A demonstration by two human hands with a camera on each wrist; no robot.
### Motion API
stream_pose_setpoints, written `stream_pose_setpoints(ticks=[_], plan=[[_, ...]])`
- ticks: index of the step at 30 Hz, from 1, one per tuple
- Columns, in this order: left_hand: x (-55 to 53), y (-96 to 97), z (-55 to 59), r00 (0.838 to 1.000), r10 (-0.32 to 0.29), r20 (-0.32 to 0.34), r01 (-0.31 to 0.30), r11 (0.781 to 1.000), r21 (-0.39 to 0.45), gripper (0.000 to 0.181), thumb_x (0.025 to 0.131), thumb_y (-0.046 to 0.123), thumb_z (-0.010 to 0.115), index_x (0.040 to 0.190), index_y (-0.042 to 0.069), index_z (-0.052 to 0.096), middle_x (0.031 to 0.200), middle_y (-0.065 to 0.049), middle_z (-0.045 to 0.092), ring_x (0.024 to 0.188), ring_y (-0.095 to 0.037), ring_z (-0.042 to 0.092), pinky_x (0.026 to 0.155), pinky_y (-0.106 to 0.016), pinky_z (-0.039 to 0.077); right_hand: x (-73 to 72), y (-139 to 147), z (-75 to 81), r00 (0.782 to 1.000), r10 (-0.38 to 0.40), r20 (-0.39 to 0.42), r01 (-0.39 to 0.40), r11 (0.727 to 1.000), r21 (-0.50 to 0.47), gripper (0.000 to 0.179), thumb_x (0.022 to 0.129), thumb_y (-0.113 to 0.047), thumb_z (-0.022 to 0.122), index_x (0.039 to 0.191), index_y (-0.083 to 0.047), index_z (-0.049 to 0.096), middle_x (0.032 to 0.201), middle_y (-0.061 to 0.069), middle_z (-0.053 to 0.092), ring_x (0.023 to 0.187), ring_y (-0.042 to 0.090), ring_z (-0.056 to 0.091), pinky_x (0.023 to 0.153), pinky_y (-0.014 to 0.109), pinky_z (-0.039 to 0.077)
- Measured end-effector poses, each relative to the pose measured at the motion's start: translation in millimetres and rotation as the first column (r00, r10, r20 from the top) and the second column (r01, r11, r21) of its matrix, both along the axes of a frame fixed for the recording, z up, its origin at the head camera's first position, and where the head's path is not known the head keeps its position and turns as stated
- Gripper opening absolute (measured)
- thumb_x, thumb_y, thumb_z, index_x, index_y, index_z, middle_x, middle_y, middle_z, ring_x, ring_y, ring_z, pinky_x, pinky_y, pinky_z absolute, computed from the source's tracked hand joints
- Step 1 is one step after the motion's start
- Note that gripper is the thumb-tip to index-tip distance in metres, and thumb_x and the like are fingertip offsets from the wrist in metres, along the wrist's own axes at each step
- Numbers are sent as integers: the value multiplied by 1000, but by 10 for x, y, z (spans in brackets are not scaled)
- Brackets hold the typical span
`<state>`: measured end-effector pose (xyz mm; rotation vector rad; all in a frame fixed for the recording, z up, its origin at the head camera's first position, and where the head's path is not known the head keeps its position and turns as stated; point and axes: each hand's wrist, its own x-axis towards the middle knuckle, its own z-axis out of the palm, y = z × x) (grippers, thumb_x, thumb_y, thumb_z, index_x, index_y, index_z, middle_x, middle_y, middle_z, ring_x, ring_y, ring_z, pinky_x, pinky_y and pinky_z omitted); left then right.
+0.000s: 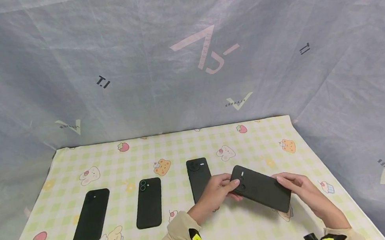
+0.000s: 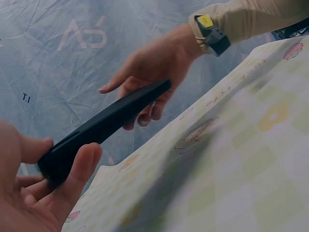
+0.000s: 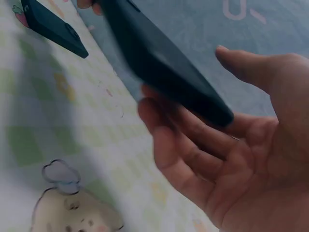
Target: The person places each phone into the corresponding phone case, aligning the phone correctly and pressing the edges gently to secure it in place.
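A matte black phone is held up over the table, tilted, its back with the camera lenses facing up in the head view. At its camera end, my left hand pinches it between thumb and fingers. The other end lies over the fingers of my right hand, whose thumb stands off the phone in the right wrist view. Partly behind my left hand, a second black phone lies on the table, its round camera ring upward.
Further left lie two more black phones: one with two stacked lenses and another at the far left. A green checked cloth with cartoon prints covers the table. Grey printed fabric hangs behind and at the sides.
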<state>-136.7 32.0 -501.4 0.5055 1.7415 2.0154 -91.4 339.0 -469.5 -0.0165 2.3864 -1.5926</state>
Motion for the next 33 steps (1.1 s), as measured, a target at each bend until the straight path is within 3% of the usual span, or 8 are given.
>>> stream_pose_setpoints(ticks=[3, 6, 9, 15, 20, 27, 33], plan=[[4, 11, -7, 999, -46, 4, 46, 999, 11, 22, 110, 14, 64, 118, -4, 72, 96, -22, 79, 75, -19, 78, 77, -30, 64, -64, -16, 40, 993, 117, 15, -117, 993, 10, 39, 115, -29, 54, 134, 1, 70, 123, 5, 74, 110, 7, 68, 93, 25, 54], [6, 16, -6, 997, -77, -4, 77, 997, 12, 19, 110, 11, 63, 114, -5, 72, 94, -24, 79, 73, -18, 77, 75, -31, 65, -110, -25, 28, 970, 241, 27, -240, 970, -31, 33, 115, -24, 54, 121, 2, 72, 102, 5, 75, 91, 15, 72, 81, 31, 59], [9, 13, -3, 995, -96, -11, 96, 995, -3, 18, 110, 11, 63, 108, -5, 71, 91, -24, 78, 72, -19, 77, 74, -31, 65, -119, -30, -20, 954, 300, 3, -299, 951, -79, 27, 114, -18, 55, 113, 3, 73, 91, 4, 74, 79, 16, 71, 71, 33, 60], [8, 12, 21, 997, -78, -8, 77, 995, -67, 34, 113, 28, 60, 105, -2, 74, 82, -18, 77, 71, -30, 79, 73, -35, 65, -100, -57, -83, 960, 280, -13, -280, 954, -107, 25, 112, -15, 57, 109, 2, 75, 89, 3, 75, 75, 14, 71, 68, 31, 60], [14, 18, 24, 999, -46, -11, 44, 991, -127, 40, 113, 36, 59, 104, 2, 78, 75, -12, 76, 66, -29, 77, 68, -43, 66, -80, -91, -85, 958, 286, -16, -286, 952, -107, 25, 112, -15, 58, 113, 3, 75, 92, 4, 76, 76, 16, 71, 69, 31, 59], [-8, 10, -13, 997, -54, -58, 47, 992, -115, 38, 112, 34, 60, 102, 2, 78, 73, -10, 76, 60, -18, 75, 64, -35, 65, -72, -99, -89, 957, 289, -27, -290, 948, -132, 25, 112, -13, 57, 114, 5, 75, 91, 4, 77, 75, 16, 73, 67, 31, 61], [-16, 6, -41, 996, -36, -78, 27, 993, -112, 35, 111, 33, 62, 103, 5, 80, 72, -7, 76, 59, -16, 74, 64, -29, 63, -76, -99, -81, 955, 295, -27, -296, 942, -161, 25, 112, -11, 56, 113, 7, 74, 91, 4, 78, 74, 15, 75, 67, 30, 62]])
